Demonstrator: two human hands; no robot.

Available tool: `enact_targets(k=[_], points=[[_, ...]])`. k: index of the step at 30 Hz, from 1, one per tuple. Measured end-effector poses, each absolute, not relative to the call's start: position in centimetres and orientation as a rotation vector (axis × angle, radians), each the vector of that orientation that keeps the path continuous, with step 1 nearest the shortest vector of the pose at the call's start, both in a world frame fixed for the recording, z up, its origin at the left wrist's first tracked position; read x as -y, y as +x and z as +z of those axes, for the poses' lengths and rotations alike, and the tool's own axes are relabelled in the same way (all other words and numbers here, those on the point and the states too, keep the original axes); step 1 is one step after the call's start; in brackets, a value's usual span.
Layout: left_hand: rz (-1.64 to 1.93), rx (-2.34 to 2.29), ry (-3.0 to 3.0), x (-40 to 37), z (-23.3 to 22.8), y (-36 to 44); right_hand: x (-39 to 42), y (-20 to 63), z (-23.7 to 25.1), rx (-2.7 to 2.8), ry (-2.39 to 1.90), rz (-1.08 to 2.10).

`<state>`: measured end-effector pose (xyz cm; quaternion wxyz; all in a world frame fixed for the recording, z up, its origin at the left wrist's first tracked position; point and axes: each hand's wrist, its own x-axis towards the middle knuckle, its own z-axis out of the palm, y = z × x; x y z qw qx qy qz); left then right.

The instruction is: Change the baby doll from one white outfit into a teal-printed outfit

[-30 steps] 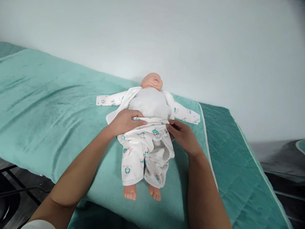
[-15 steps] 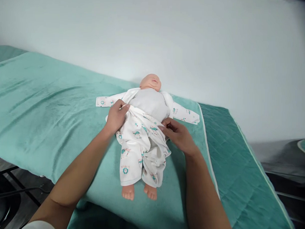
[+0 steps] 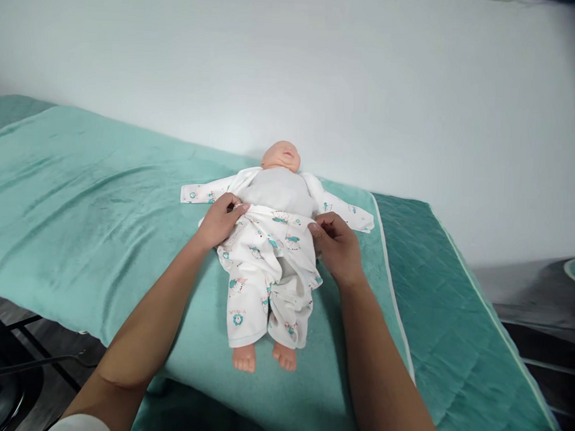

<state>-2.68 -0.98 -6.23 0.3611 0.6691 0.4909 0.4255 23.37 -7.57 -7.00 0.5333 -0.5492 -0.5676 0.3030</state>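
A baby doll (image 3: 282,157) lies on its back on a teal blanket (image 3: 103,215), head toward the wall, bare feet toward me. It wears white printed trousers (image 3: 261,271) and an open printed jacket with the sleeves spread out flat to both sides. My left hand (image 3: 220,219) pinches the trousers' waistband at the doll's left-of-frame side. At the opposite side my right hand (image 3: 334,245) grips the same waistband. The band sits across the doll's grey belly.
The blanket covers a table set against a pale wall. A quilted green pad (image 3: 453,322) lies at the right. Dark floor and a black object (image 3: 3,388) show at lower left, below the table edge.
Both hands have drawn the waistband up the doll's torto, and my right hand has moved farther from me, so the band now lies level across the belly.
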Motion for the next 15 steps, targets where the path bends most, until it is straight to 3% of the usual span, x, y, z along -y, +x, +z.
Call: enact_targets(k=[6, 13, 15], points=[[1.273, -1.364, 1.742, 1.1, -6.9, -2.0, 5.7, 22.6, -6.4, 1.291, -1.389, 0.492], [1.021, -1.344, 1.628, 1.1, -6.2, -2.4, 6.3, 24.2, -7.5, 1.300, -1.391, 0.848], [1.002, -1.339, 1.622, 1.1, -6.0, -2.5, 6.6, 24.4, -7.1, 1.292, -1.343, 0.822]])
